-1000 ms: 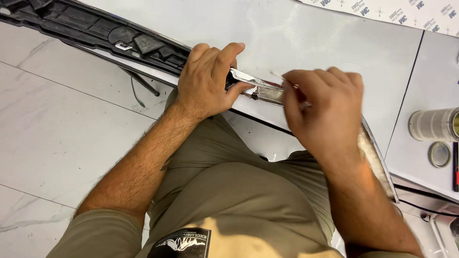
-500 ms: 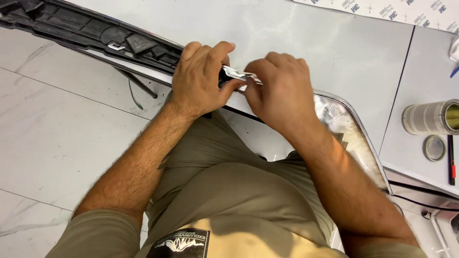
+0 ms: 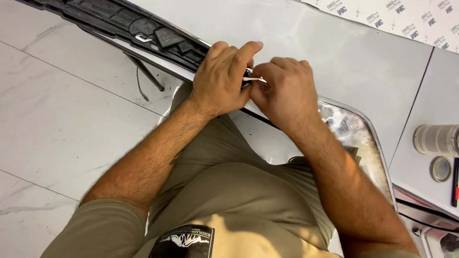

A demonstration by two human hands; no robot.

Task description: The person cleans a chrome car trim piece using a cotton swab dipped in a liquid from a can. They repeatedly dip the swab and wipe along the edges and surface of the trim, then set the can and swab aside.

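White marble-look floor tiles (image 3: pixel 57 119) lie under a long car trim piece: a black plastic grille section (image 3: pixel 134 26) with a chrome strip (image 3: pixel 368 129) running along its edge toward the lower right. Left hand (image 3: pixel 222 79) is curled over the strip's edge beside the black section, fingers bent, thumb side toward the other hand. Right hand (image 3: pixel 287 91) is closed in a loose fist right against it, knuckles up. Between the two, a thin white sliver of film or tape (image 3: pixel 254 80) is pinched; which fingertips grip it cannot be told. Compared with a second ago, the right hand has travelled left along the strip and the hands, then apart, now touch; more of the chrome strip to the right is uncovered, its surface showing crinkled clear film. Left hand's position on the strip is unchanged. A grey cylindrical can (image 3: pixel 437 139), a round lid (image 3: pixel 440 169) and a pen (image 3: pixel 454 181) lie at the right edge, well apart from the hands
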